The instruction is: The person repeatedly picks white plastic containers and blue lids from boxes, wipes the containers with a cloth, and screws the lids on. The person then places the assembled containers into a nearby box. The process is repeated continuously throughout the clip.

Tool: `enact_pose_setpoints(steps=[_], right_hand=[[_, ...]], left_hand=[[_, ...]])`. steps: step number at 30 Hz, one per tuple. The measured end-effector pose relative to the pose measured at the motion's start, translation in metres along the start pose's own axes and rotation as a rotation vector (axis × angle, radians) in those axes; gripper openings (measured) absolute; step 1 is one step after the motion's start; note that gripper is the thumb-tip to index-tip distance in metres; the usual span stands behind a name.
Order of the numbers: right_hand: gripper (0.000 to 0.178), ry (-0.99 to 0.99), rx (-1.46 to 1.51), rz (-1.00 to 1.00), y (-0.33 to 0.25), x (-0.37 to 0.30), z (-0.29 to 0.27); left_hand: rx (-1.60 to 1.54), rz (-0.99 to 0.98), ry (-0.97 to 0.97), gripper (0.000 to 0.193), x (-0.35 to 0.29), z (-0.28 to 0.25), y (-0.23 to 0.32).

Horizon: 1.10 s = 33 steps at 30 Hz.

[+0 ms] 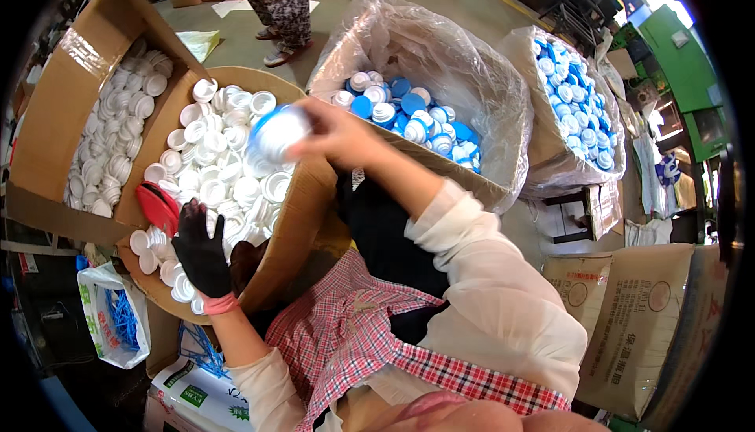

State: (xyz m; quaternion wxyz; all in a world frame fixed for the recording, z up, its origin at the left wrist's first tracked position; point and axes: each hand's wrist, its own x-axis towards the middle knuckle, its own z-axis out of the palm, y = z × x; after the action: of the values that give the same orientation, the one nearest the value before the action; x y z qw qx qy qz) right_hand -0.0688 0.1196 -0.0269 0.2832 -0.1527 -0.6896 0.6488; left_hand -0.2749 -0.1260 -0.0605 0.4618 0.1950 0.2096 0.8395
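My right hand (336, 133), bare, is closed around a blue-and-white plastic cap (277, 135), blurred by motion. It is above the right rim of an open cardboard box (303, 216) full of loose white caps (214, 190). My left hand (201, 251), in a black glove, lies over the white caps near the box's front left. Its fingers are stretched out and spread, and nothing shows in them. Just beyond it a flat red object (160, 206) rests on the caps; its kind is unclear.
A plastic-lined box (503, 102) of blue-and-white caps stands at the back, and another lined box (543, 145) to its right. White caps fill a carton (55, 133) at left. A person (275, 3) stands behind. Closed cartons (641, 330) are at right; a white bag (98, 314) at lower left.
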Motion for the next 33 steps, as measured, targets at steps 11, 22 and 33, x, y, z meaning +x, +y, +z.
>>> enact_pose_setpoints(steps=[11, 22, 33], right_hand=[[0.090, 0.557, -0.776, 1.119, 0.181, -0.156, -0.301], [0.030, 0.310, -0.840, 0.232, 0.109, -0.065, -0.203], [0.019, -0.739, -0.436, -0.170, 0.038, 0.019, 0.131]], left_hand=[[0.933, -0.003, 0.091, 0.048, -0.001, -0.071, -0.004], [0.958, 0.014, 0.281, 0.033, -0.010, -0.061, -0.008], [1.176, 0.107, -0.077, 0.083, -0.027, -0.022, -0.014]])
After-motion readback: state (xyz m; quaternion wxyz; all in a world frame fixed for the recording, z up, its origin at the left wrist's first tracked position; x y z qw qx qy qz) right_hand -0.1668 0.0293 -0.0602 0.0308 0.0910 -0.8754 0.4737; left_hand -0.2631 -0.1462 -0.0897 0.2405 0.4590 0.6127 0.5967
